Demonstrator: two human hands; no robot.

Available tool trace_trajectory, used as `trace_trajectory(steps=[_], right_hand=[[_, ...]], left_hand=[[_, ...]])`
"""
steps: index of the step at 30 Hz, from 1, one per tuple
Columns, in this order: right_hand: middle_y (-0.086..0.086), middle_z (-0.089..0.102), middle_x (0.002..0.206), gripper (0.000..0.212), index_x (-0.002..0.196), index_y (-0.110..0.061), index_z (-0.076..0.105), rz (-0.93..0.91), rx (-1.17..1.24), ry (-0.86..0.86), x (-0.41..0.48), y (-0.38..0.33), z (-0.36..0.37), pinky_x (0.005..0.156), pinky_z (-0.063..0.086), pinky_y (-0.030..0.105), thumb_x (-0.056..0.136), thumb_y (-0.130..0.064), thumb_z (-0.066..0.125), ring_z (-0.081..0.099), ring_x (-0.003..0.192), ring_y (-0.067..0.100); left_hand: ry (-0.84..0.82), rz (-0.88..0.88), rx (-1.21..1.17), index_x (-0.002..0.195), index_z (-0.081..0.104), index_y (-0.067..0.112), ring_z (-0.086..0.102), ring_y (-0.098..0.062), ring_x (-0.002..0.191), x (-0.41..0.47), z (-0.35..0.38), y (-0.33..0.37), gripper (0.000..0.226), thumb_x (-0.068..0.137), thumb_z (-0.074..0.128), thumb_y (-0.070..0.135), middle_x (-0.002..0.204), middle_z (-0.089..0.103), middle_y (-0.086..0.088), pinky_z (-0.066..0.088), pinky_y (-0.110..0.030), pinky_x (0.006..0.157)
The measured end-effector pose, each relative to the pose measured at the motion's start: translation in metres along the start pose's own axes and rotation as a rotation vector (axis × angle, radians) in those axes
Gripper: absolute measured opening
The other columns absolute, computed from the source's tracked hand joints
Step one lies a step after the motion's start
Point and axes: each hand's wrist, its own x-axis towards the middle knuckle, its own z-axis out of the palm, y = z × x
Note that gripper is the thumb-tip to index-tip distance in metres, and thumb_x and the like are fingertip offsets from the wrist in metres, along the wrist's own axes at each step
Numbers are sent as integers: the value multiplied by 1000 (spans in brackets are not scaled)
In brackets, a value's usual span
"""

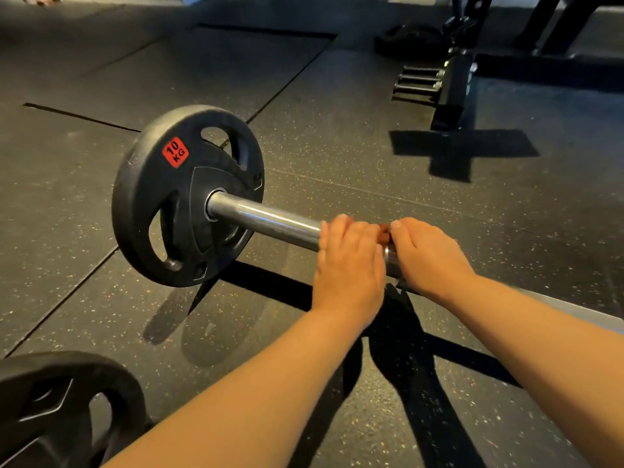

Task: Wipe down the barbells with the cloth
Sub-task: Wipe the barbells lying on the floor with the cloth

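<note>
A chrome barbell point(266, 219) lies on the rubber gym floor, running from a black 10 kg plate point(182, 194) at its left end toward the lower right. My left hand point(347, 265) and my right hand point(429, 258) lie side by side over the bar, fingers curled round it. A small patch of reddish-brown cloth point(384, 231) shows between the two hands; most of it is hidden beneath them. Part of the bar continues past my right forearm at the right edge.
A second black weight plate point(64, 410) sits at the bottom left. A black rack base with chrome storage pegs point(418, 79) stands at the upper right, another plate point(408, 38) behind it. Speckled rubber floor tiles point(337, 130) stretch around the bar.
</note>
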Motion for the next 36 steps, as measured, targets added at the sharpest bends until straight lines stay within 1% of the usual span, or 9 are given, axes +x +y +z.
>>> trace_trajectory(steps=[4, 9, 14, 18, 22, 26, 29, 32, 36], right_hand=[[-2, 55, 93, 34, 92, -20, 54, -59, -37, -21, 0, 8, 2, 68, 30, 36, 109, -33, 28, 48, 82, 20], [-2, 56, 87, 39, 87, -20, 55, -42, 61, 8, -3, 7, 3, 70, 34, 38, 108, -33, 25, 51, 82, 21], [0, 62, 106, 38, 109, -17, 64, -17, 174, 15, -6, 4, -3, 85, 44, 41, 109, -31, 29, 57, 97, 22], [1, 63, 107, 37, 108, -18, 64, -27, 113, 6, -9, 5, -3, 80, 43, 39, 108, -31, 29, 56, 94, 22], [6, 64, 98, 37, 95, -16, 62, -50, -3, 25, -9, 1, 1, 74, 46, 40, 107, -29, 30, 56, 86, 27], [4, 61, 86, 33, 85, -23, 56, -12, -130, 35, -8, -6, 4, 66, 46, 40, 103, -35, 31, 57, 76, 27], [4, 62, 88, 33, 91, -23, 58, -4, -155, 42, -8, -8, 5, 68, 49, 41, 103, -37, 31, 58, 78, 29], [6, 64, 92, 33, 97, -21, 61, -2, -147, 63, -10, -8, 4, 70, 51, 43, 103, -34, 32, 59, 81, 30], [8, 66, 94, 32, 101, -20, 63, -9, -171, 75, -11, -8, 6, 71, 51, 42, 104, -31, 34, 60, 82, 32]], left_hand=[[-43, 116, 27, 127, 58, 21, 45, -22, 128, 6, -19, -32, 37, 102, 33, 33, 122, 59, 4, 14, -45, 125], [154, -379, -33, 100, 63, 16, 45, -26, 119, 26, -33, -52, 35, 100, 30, 27, 107, 58, -1, 30, -52, 114], [18, -42, -71, 128, 59, 22, 33, -26, 142, -3, -7, -5, 38, 102, 33, 30, 131, 56, 6, 26, -54, 118], [-84, 143, 37, 143, 49, 21, 32, -23, 146, -3, -18, -39, 45, 105, 31, 35, 144, 51, 4, 17, -49, 125], [105, -205, 44, 113, 63, 19, 48, -27, 122, 21, -49, -94, 26, 103, 40, 25, 118, 60, 0, 35, -53, 113], [192, -563, -27, 110, 70, 19, 44, -35, 132, 47, -55, -120, 30, 101, 41, 16, 135, 57, -12, 36, -50, 112], [167, -279, 1, 110, 67, 22, 46, -32, 128, 32, -41, -92, 28, 99, 41, 18, 122, 59, -3, 38, -51, 109], [-2, 107, -38, 131, 58, 18, 40, -23, 134, 10, -49, -97, 33, 103, 41, 25, 131, 57, 1, 27, -45, 120], [-41, 51, 146, 117, 66, 14, 52, -30, 112, 38, -78, -155, 33, 99, 40, 23, 117, 64, -7, 37, -44, 103]])
